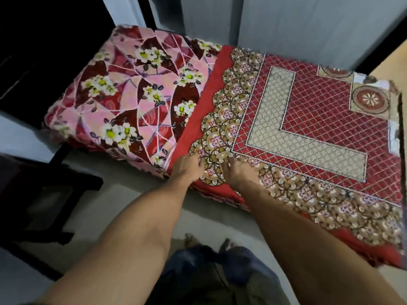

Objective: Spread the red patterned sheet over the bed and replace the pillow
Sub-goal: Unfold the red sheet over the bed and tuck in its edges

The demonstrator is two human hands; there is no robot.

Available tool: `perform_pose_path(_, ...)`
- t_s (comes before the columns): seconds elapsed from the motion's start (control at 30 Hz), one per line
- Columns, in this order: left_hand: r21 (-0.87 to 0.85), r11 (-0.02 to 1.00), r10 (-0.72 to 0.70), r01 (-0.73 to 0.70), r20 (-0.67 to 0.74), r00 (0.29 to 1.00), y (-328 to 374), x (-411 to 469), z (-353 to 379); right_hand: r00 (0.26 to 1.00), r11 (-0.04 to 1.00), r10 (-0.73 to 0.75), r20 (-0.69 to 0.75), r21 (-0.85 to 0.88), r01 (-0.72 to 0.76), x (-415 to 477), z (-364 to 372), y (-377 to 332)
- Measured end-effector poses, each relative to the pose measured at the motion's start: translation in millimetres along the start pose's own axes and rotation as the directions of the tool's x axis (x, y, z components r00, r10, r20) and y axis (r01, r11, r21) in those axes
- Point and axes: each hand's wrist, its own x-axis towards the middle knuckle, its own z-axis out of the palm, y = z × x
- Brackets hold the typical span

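The red patterned sheet [308, 111] with a lattice centre, a grey band and a scalloped gold border covers the right part of the bed. The left part shows a pink floral cover [132, 95]. My left hand [187, 169] grips the sheet's scalloped edge at the bed's near side, fingers curled into the cloth. My right hand [239, 172] holds the same border just to the right, fingers bent on the fabric. No pillow is in view.
A dark wooden piece of furniture [44, 194] stands on the floor to the left of the bed. A grey wall [286, 25] runs behind the bed. My legs and feet [209, 260] are on the pale floor beside the bed.
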Motion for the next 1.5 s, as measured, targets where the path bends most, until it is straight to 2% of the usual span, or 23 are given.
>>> perform_pose_path(0.1, 0.012, 0.999, 0.044, -0.045, 0.031, 0.999, -10.0, 11.4, 8.2, 0.999, 0.997, 0.041, -0.001, 0.059, -0.041, -1.6, 24.2, -6.9)
perform_pose_path(0.23, 0.065, 0.998, 0.024, -0.024, 0.005, 1.0, -27.3, 30.1, 21.0, 0.996, 0.989, 0.066, -0.054, 0.136, -0.059, 10.0, 63.2, -22.4)
perform_pose_path(0.37, 0.013, 1.0, -0.019, 0.019, -0.009, 1.0, -51.8, 58.8, 42.1, 0.993, 0.981, 0.078, -0.089, 0.182, -0.061, 22.0, 111.1, -50.2)
perform_pose_path(0.5, -0.04, 0.999, 0.011, -0.01, 0.021, 1.0, -87.8, 105.9, 68.0, 0.985, 0.962, 0.145, -0.088, 0.246, -0.12, 53.1, 165.4, -88.2)
perform_pose_path(0.77, -0.017, 0.999, 0.029, -0.029, 0.029, 0.999, -156.8, 181.6, 115.5, 0.949, 0.908, 0.294, -0.111, 0.341, -0.242, 140.2, 235.7, -173.4)
perform_pose_path(0.83, -0.038, 0.999, 0.009, -0.009, -0.015, 1.0, -167.5, 185.7, 122.1, 0.938, 0.895, 0.335, -0.089, 0.34, -0.288, 149.7, 247.3, -188.8)
perform_pose_path(0.93, -0.073, 0.997, 0.005, -0.004, 0.007, 1.0, -181.2, 192.6, 129.4, 0.914, 0.871, 0.4, -0.063, 0.338, -0.357, 154.4, 262.6, -209.4)
perform_pose_path(1.07, -0.098, 0.992, 0.079, -0.074, 0.049, 0.996, -193.7, 205.0, 130.7, 0.882, 0.866, 0.448, -0.143, 0.314, -0.389, 158.1, 275.4, -220.9)
perform_pose_path(1.2, -0.15, 0.982, 0.113, -0.111, 0.008, 0.994, -199.6, 202.7, 132.1, 0.886, 0.88, 0.435, -0.158, 0.283, -0.382, 162.9, 272.6, -225.5)
perform_pose_path(1.37, -0.332, 0.933, 0.141, -0.137, -0.012, 0.99, -212.1, 207.1, 136.0, 0.873, 0.863, 0.459, -0.169, 0.32, -0.391, 168.4, 275.3, -227.4)
perform_pose_path(1.5, -0.285, 0.932, 0.22, -0.222, -0.043, 0.975, -217.9, 210.7, 137.0, 0.895, 0.883, 0.41, -0.178, 0.321, -0.341, 171.1, 278.5, -230.7)
